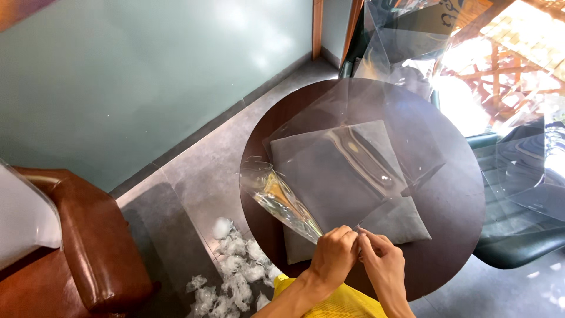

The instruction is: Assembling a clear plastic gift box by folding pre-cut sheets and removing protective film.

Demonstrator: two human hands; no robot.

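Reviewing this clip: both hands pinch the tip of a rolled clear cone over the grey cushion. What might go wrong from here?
The clear cone is gripped only at its tip by the left hand and right hand; its wide end may spring open. The loose clear sheet on the round table reaches the rim and may slide off. The white wads on the floor could be stepped on.
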